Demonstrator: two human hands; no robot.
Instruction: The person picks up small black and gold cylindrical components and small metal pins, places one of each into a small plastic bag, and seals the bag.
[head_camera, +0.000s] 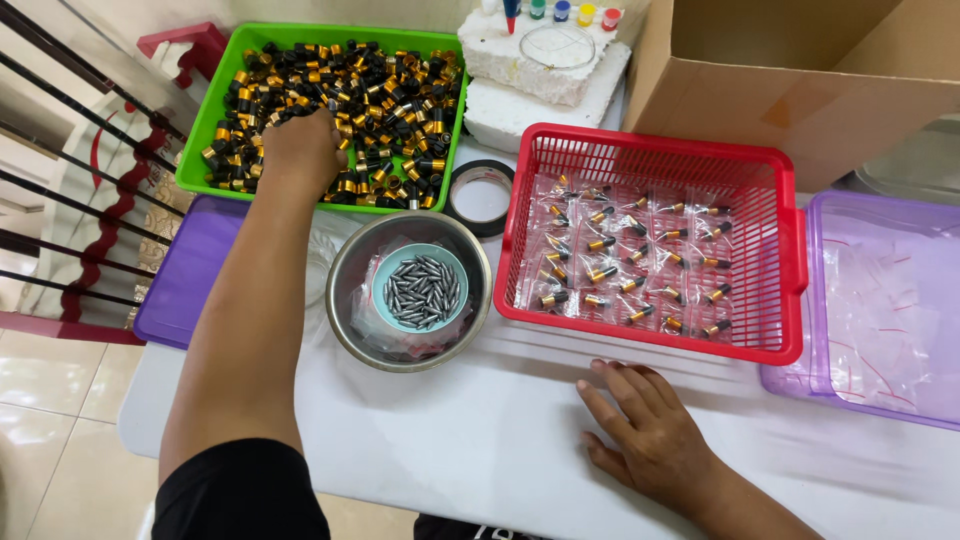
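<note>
White surface (500, 440) crowded with trays; left hand (300, 150) sunk into the green tray (200, 140) of black-and-gold caps (380, 90), fingers buried, so grip cannot be read; right hand (650, 435) flat and open on the surface, holding nothing; red basket (790, 250) already lined with rows of bagged pieces (630, 260); steel bowl (350, 300) of grey tips (420, 290) and the caps heap still plentiful; judged well short of finished.

A home packing bench: white table (480, 440) crowded with sorting trays, beside a stair railing (70, 150).
</note>
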